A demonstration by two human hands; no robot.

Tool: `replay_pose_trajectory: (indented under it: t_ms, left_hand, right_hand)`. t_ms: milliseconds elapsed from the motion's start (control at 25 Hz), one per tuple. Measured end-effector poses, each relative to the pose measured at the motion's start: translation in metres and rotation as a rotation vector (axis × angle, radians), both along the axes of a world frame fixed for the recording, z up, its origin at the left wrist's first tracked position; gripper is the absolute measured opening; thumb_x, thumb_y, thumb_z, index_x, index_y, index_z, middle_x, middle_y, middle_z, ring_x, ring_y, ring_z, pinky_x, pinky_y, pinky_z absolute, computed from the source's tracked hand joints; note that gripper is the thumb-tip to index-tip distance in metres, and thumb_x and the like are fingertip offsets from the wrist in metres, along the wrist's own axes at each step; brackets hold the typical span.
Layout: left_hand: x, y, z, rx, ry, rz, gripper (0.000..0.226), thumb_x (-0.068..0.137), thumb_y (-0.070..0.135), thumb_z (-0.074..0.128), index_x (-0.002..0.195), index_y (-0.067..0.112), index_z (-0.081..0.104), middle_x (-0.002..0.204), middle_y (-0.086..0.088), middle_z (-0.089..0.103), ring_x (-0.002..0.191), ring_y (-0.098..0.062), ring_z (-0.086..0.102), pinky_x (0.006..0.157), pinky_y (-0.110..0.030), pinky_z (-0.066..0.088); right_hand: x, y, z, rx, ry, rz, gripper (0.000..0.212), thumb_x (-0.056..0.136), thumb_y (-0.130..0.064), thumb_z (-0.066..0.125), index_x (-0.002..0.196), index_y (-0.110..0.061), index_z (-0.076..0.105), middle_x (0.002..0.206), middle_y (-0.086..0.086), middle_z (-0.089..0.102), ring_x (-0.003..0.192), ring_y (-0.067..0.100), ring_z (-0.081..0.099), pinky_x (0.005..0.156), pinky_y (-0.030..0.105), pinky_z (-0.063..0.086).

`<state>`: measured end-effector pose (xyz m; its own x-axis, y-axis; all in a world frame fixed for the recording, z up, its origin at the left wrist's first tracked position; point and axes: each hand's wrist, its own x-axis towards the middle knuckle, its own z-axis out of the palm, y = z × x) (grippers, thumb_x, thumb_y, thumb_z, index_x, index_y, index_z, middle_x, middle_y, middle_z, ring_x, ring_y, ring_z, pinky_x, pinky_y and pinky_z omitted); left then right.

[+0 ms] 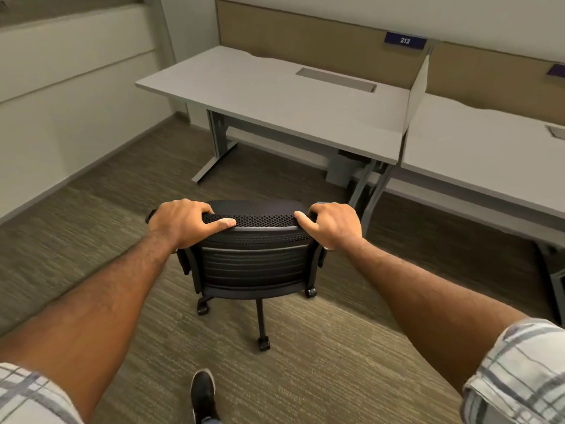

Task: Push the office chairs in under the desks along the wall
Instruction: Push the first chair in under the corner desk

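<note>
Left hand: the left hand (180, 223) grips the top left corner of the backrest, fingers curled over the far side of the top edge, thumb lying flat along the near side and pointing toward the middle.
Right hand: the right hand (331, 226) grips the top right corner of the same backrest, fingers curled over the top, thumb stretched along the near edge pointing toward the left hand.
Office chair: a black office chair (253, 261) with a perforated mesh backrest stands on the carpet, its back toward the camera, out in front of the desk and not under it; its star base and castors show below the seat.
Desk: a light grey desk (269, 96) with grey metal legs stands against the tan partition panel (299, 41); a rectangular cable slot (335, 79) is set into its top near the back.
Second desk: a second desk (483, 154) adjoins on the right, parted from the first by a short white divider (417, 93).
Number plate: a dark blue plate reading 212 (405, 41) sits on top of the partition.
Floor: brown-grey striped carpet (336, 347).
Wall: a pale wall (70, 87) runs along the left.
Person: plaid short sleeves (519, 374) at both lower corners; one dark shoe (202, 393) on the carpet at the bottom edge, behind the chair.
</note>
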<state>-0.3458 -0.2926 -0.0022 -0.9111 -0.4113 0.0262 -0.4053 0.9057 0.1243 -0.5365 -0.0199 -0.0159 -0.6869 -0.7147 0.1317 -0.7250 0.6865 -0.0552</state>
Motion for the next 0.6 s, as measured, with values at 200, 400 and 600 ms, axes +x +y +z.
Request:
replay_pose_trajectory:
  t_ms: [200, 400, 600]
  left_hand:
    - [-0.047, -0.094, -0.005, 0.003, -0.003, -0.06, 0.112, 0.052, 0.11, 0.004, 0.104, 0.037, 0.071, 0.09, 0.006, 0.069, 0.088, -0.019, 0.065, 0.074, -0.039, 0.047]
    - [-0.104, -0.173, -0.009, 0.044, -0.018, -0.119, 0.111, 0.051, 0.111, 0.006, 0.102, 0.036, 0.07, 0.088, 0.008, 0.069, 0.089, -0.019, 0.066, 0.076, -0.038, 0.051]
    - [-0.166, -0.241, -0.007, 0.045, -0.047, -0.176, 0.116, 0.05, 0.112, 0.005, 0.107, 0.034, 0.07, 0.088, 0.007, 0.066, 0.088, -0.017, 0.064, 0.077, -0.039, 0.052]
  right_hand:
    - [-0.026, -0.081, -0.009, -0.025, 0.02, -0.069, 0.076, 0.09, -0.075, 0.017, 0.078, -0.022, 0.07, 0.065, -0.006, 0.063, 0.063, 0.015, 0.059, 0.061, 0.036, 0.047]
    - [-0.066, -0.152, -0.01, -0.006, -0.015, -0.171, 0.066, 0.091, -0.076, 0.026, 0.083, -0.025, 0.067, 0.07, -0.007, 0.065, 0.068, 0.015, 0.06, 0.064, 0.035, 0.047]
    - [-0.113, -0.211, -0.009, 0.016, -0.023, -0.213, 0.069, 0.089, -0.078, 0.019, 0.086, -0.026, 0.063, 0.071, -0.007, 0.064, 0.07, 0.017, 0.062, 0.067, 0.037, 0.049]
